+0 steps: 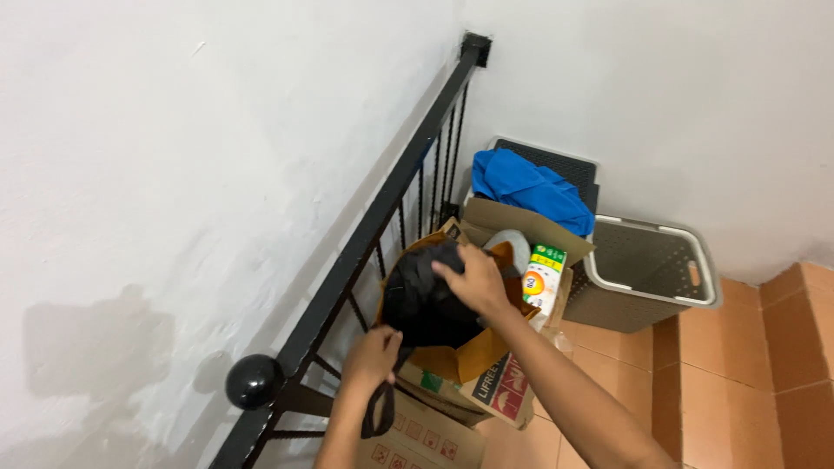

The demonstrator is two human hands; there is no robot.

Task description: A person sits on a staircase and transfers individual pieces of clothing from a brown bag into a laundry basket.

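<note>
Head cam looks steeply down; close on stair corner.
</note>
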